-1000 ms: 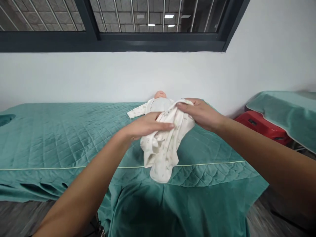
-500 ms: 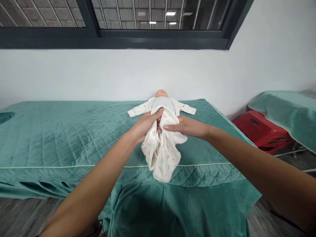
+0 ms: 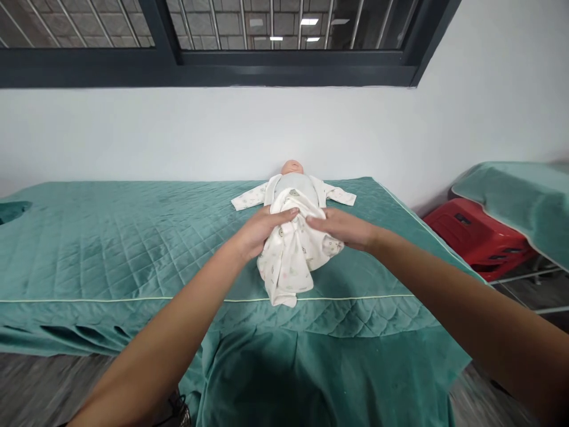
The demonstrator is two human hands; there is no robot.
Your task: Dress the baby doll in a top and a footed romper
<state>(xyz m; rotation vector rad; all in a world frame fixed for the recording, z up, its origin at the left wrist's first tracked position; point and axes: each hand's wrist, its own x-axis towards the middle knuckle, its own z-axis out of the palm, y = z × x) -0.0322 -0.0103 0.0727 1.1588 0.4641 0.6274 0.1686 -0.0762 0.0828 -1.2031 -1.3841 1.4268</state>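
A baby doll (image 3: 292,167) lies on its back on the green bed, its head toward the wall. It wears a white patterned top (image 3: 251,197) with the sleeves spread to both sides and a pale grey front. Over its lower body I hold white baby pants (image 3: 291,261) with a small print, bunched up between my hands. My left hand (image 3: 264,230) is closed on the left side of the cloth, thumb on top. From the right, my right hand (image 3: 340,228) grips the other side, thumb also on top. The doll's legs are hidden by the cloth.
The quilted green bedspread (image 3: 111,237) reaches to the white wall, below a dark-framed window (image 3: 284,74). Off the right edge of the bed stand a red plastic stool (image 3: 480,237) and another surface with a green cover (image 3: 520,196).
The pants are gathered up more, and their hanging end has risen and shifted left. Both hands have kept their grip, with the right thumb moved slightly up and right.
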